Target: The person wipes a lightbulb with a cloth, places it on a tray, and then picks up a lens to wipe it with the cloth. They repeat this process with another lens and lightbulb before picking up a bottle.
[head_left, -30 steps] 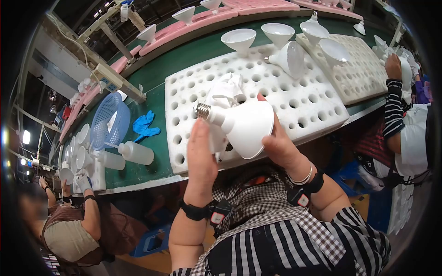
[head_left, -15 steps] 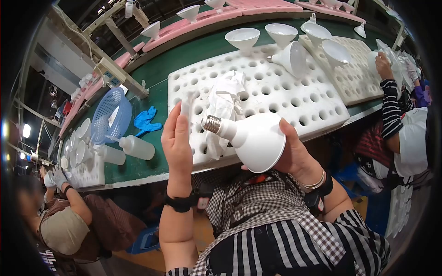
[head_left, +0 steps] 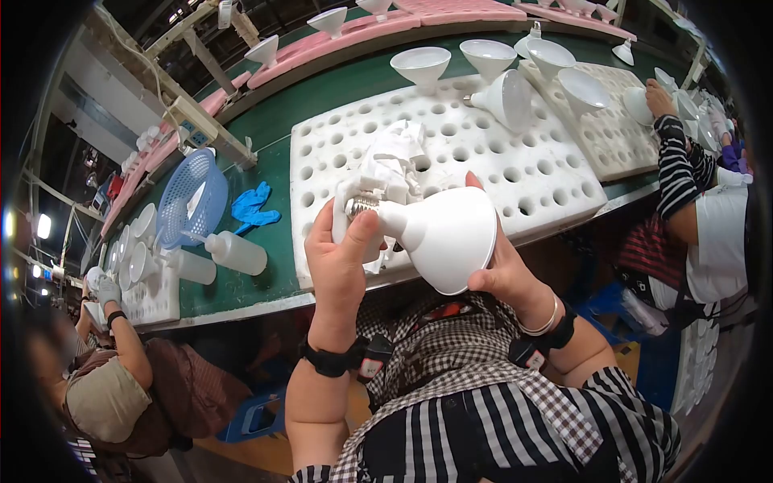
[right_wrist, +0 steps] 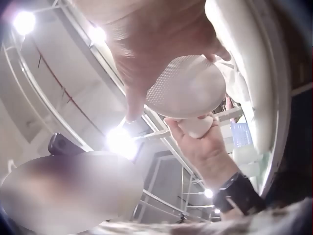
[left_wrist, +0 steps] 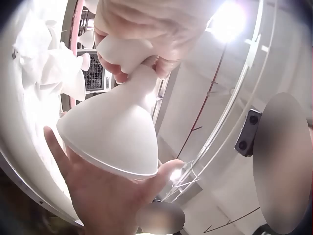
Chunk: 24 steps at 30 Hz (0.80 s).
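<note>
Over the green worktop (head_left: 266,145) and its holed foam tray (head_left: 515,173), a person is holding up a white lamp housing (head_left: 447,233), the right hand (head_left: 503,274) cupping its wide mouth and the left hand (head_left: 342,253) curling round the screw base (head_left: 360,206). The base seems to be getting worked, and any twist there calls for steady support.

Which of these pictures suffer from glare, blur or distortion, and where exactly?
Head view: strong fisheye curving of the green belt, black corners, the lamp housing sharp. Left wrist view: a ceiling light flares, the left edge is washed out white. Right wrist view: a light spot glares; a grey blurred patch fills the lower left.
</note>
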Each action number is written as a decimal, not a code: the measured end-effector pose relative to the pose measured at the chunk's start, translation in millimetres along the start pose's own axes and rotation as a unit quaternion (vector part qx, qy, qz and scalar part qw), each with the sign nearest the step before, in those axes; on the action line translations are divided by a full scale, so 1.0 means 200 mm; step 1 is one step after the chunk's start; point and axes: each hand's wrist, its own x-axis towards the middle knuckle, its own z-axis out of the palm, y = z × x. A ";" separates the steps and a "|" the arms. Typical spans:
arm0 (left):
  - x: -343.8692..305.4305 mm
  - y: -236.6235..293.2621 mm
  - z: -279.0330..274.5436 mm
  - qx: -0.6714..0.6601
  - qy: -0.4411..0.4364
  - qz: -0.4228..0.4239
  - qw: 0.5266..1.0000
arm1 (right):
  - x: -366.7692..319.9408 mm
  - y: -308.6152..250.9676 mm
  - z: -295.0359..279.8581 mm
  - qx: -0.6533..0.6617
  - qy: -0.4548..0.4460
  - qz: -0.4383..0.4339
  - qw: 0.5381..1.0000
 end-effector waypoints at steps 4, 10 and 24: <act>0.03 -0.02 -0.02 0.013 -0.046 -0.019 0.999 | 0.02 -0.01 0.00 0.011 0.040 -0.005 0.999; 0.03 -0.08 -0.03 0.550 -0.031 0.434 0.713 | 0.04 -0.03 -0.01 -0.027 0.108 0.015 0.994; 0.07 -0.11 -0.05 0.648 -0.034 0.412 0.640 | 0.07 0.00 -0.03 -0.053 0.118 0.052 0.990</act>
